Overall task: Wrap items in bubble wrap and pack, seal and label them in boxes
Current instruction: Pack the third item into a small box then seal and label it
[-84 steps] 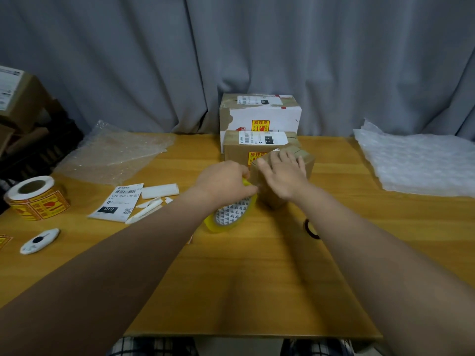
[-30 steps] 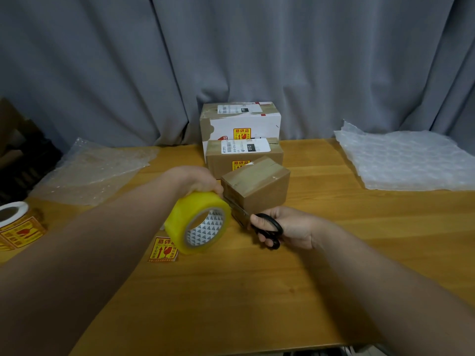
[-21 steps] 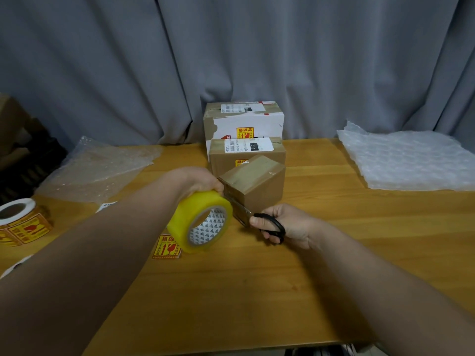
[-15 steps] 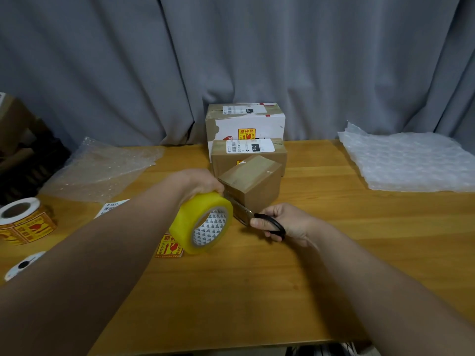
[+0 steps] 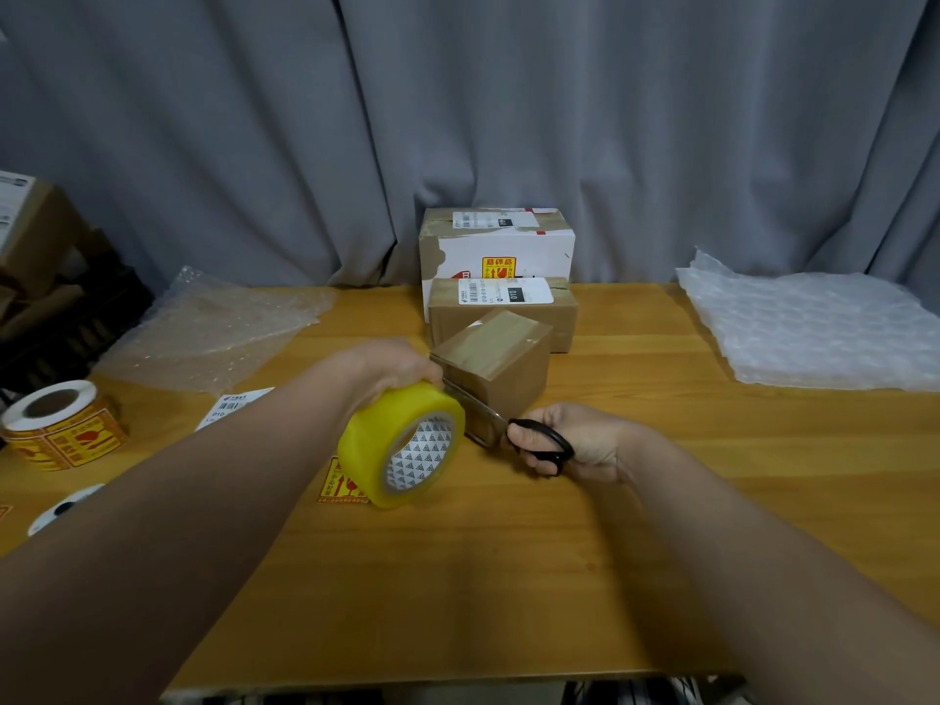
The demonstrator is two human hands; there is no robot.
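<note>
Left hand (image 5: 394,366) grips the yellow tape roll (image 5: 402,445) above the surface (image 5: 508,577), beside the small box (image 5: 501,363). Pull the strip taut. Right hand (image 5: 575,442) grasps the scissors (image 5: 508,424), blades seemingly at the tape. Snip close to the box.

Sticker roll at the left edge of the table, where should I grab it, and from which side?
Come from above. The sticker roll lies flat on the table with its hollow core facing up. Drop a thumb into the core and curl the fingers over the outer wall, pinching the wall between them. That probably holds better than spanning the whole wide roll.
</note>
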